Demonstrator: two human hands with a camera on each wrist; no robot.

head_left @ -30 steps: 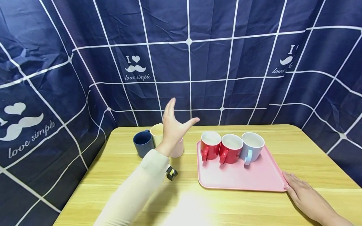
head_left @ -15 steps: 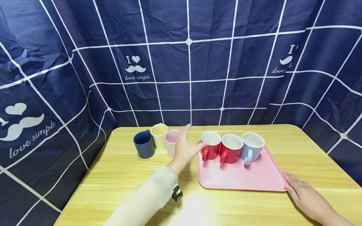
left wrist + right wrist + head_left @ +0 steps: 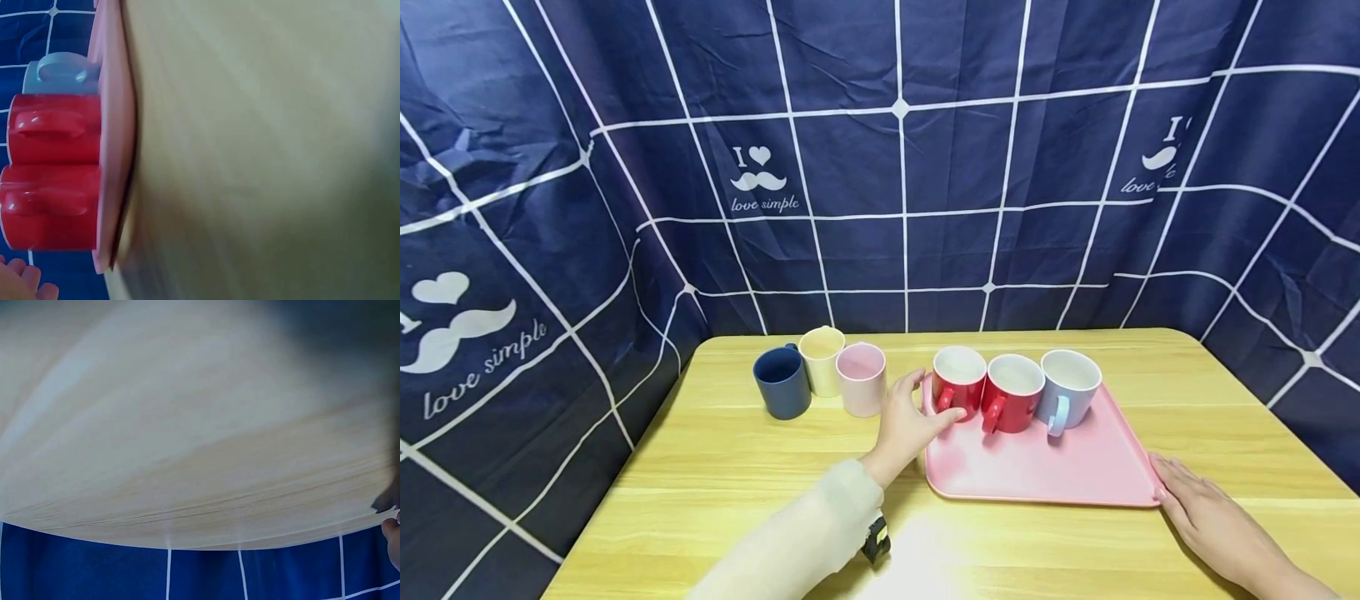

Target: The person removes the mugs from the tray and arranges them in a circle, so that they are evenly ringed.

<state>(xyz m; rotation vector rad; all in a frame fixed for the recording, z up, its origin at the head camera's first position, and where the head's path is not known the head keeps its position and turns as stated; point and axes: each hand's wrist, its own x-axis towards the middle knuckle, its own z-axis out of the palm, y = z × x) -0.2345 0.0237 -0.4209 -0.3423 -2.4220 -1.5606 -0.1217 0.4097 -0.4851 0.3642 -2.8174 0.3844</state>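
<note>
My left hand (image 3: 904, 425) is at the left edge of the pink tray (image 3: 1045, 475), beside the leftmost red mug (image 3: 966, 402). Its thumb and fingers are spread toward that mug, the thumb overlapping its front in the head view. In the left wrist view the fingertips (image 3: 31, 276) show just short of the mug. A second red mug (image 3: 1021, 407) and a light blue mug (image 3: 1081, 402) stand upright beside it on the tray, handles toward me. My right hand (image 3: 1213, 521) lies flat on the table, its fingers against the tray's right front corner.
Left of the tray, a dark blue mug (image 3: 786, 392), a cream mug (image 3: 823, 371) and a pink mug (image 3: 862, 392) stand close together on the wooden table (image 3: 715, 492). A blue curtain (image 3: 955, 167) with white lines hangs behind and at both sides.
My left hand has come down and to the right, from over the mugs at the left to the leftmost red mug. My right hand and the tray have stayed put.
</note>
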